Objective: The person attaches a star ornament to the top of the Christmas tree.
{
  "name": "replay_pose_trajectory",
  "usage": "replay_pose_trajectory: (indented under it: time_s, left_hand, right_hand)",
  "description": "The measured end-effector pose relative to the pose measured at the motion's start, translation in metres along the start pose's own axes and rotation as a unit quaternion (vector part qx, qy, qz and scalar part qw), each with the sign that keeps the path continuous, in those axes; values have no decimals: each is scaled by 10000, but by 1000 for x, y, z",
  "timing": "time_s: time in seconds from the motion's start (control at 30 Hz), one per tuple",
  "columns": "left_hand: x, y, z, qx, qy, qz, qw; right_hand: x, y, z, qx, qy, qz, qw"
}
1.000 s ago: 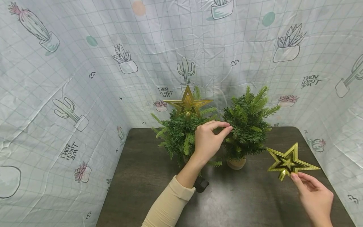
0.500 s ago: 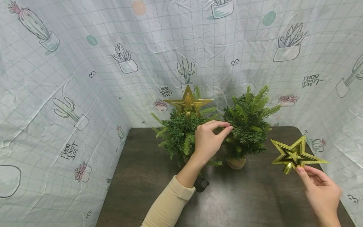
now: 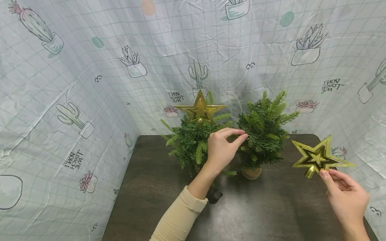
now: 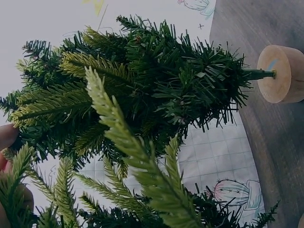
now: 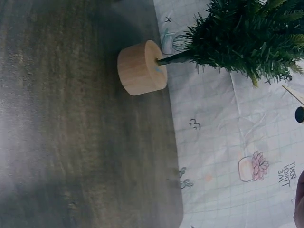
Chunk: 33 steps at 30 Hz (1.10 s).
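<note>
Between thumb and index finger, my left hand (image 3: 221,150) pinches a twig at the left side of the right-hand small artificial Christmas tree (image 3: 263,134). This tree (image 4: 190,80) fills the left wrist view, my fingertips (image 4: 6,137) showing at the left edge. At the lower right of the head view, my right hand (image 3: 348,197) pinches the bottom of a gold star tree topper (image 3: 317,158), held face-on with its socket pointing down-left. The left-hand tree (image 3: 185,144), partly behind my left hand, carries another gold star topper (image 3: 200,112) on top.
Each tree stands on the dark wooden table (image 3: 144,187); the right one has a round wooden base (image 5: 140,69). A small black object (image 3: 214,196) shows beside my left forearm. Cactus-print cloth (image 3: 163,50) hangs around the back and sides.
My right hand has carried the gold star topper up and to the right, farther from the right-hand tree. My left hand has kept its place at the twig.
</note>
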<state>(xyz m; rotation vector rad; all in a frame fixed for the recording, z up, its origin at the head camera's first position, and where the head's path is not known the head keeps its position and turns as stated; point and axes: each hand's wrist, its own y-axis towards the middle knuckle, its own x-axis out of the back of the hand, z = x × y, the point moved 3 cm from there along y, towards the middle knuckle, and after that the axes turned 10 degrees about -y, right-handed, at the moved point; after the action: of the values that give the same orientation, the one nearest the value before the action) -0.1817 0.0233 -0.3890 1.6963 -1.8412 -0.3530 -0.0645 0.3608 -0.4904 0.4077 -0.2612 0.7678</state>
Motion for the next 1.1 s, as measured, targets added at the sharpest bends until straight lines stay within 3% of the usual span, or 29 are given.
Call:
replay_pose_trajectory:
  time_s: [0.43, 0.73, 1.1]
  left_hand:
    - [0, 0, 0, -32, -19, -15, 10000]
    - [0, 0, -1, -37, 76, -40, 10000]
    - [0, -1, -1, 9, 31, -3, 10000]
  right_hand:
    - [-1, 8, 14, 240, 160, -75, 9996]
    - [0, 11, 28, 124, 951, 5, 9954]
    - [4, 17, 44, 403, 621, -21, 9973]
